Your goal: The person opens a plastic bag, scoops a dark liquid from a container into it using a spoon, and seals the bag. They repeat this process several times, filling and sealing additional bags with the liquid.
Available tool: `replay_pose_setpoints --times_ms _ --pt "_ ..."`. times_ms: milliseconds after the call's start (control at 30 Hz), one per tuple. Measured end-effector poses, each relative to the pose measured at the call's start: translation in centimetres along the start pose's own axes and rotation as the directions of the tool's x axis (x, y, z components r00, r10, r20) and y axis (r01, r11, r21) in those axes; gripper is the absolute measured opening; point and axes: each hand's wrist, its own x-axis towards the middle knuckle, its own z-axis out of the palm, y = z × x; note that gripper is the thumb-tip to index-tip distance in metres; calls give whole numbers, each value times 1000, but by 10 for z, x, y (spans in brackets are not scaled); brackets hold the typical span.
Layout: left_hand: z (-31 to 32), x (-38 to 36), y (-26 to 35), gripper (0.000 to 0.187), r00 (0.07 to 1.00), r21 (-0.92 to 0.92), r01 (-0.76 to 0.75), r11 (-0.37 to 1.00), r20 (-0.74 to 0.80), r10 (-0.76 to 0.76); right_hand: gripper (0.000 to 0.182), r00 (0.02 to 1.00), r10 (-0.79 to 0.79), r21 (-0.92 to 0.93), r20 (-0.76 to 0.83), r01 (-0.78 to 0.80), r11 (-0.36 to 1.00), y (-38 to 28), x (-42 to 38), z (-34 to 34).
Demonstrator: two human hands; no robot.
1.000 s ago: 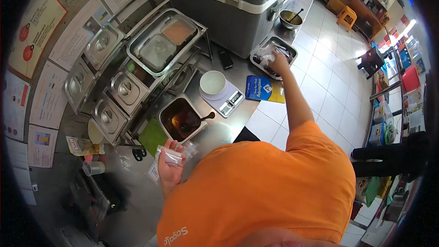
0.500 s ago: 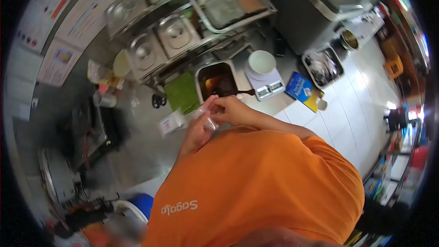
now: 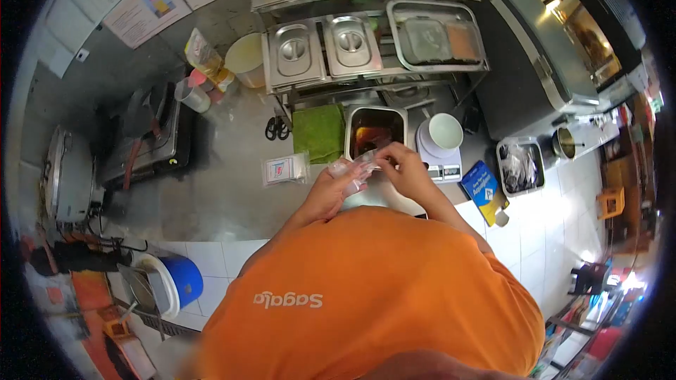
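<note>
A clear plastic bag (image 3: 360, 171) is held in front of my chest, at the near edge of the steel counter. My left hand (image 3: 325, 193) is closed around its lower part. My right hand (image 3: 406, 172) pinches the bag's upper end between thumb and fingers. Just beyond my hands stands a square metal container (image 3: 350, 121) of dark reddish-brown liquid (image 3: 371, 135). To its right, a white bowl (image 3: 445, 131) sits on a white kitchen scale (image 3: 445, 172). A flat clear packet with a printed label (image 3: 284, 169) lies left of my left hand.
Left of the container are a green cloth (image 3: 318, 134) and black scissors (image 3: 277, 127). Lidded steel pans (image 3: 296, 49) fill a raised rack behind. A blue and yellow box (image 3: 484, 190) and a metal tray (image 3: 521, 165) lie right. A burner (image 3: 151, 130) stands left.
The camera view has swung, so the counter appears shifted and more level. My right hand has moved away from my left, with the bag now stretched between them.
</note>
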Motion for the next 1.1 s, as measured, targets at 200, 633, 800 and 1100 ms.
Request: replay_pose_setpoints --times_ms 200,633,800,1100 --pt "-7 0 2 14 990 127 -110 986 -73 120 10 933 123 -126 -339 -175 977 19 5 -35" --pt "10 -11 11 14 963 652 -261 712 126 238 18 911 237 218 338 -321 922 -11 -9 2" --pt "11 -14 19 18 919 884 -344 318 246 309 17 996 27 72 88 -33 997 -6 -6 21" --pt "19 -17 31 25 888 985 -174 23 146 437 5 979 -201 -140 -16 197 970 -27 -1 20"
